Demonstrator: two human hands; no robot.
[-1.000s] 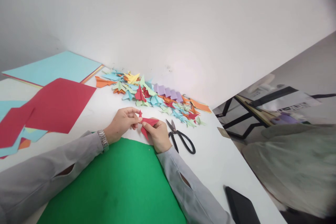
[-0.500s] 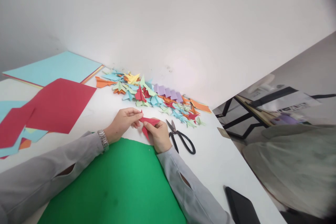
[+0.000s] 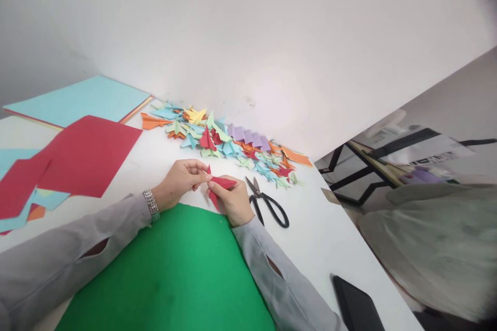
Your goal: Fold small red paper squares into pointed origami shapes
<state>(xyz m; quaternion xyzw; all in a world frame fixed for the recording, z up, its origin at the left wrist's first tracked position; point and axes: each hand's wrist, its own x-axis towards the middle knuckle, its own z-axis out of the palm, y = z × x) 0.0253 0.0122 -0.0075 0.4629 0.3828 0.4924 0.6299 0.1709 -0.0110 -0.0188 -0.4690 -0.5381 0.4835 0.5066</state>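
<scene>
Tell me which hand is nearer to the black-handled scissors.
The right. The right hand is close beside the scissors, just left of them; the left hand is farther left, on the other side of the red folded paper.

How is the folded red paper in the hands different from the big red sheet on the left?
The folded red paper is small, while the big red sheet is larger. The folded red paper has narrow points; the big red sheet is broad. The left hand and right hand hold the folded one, but neither touches the sheet. Both are red.
</scene>
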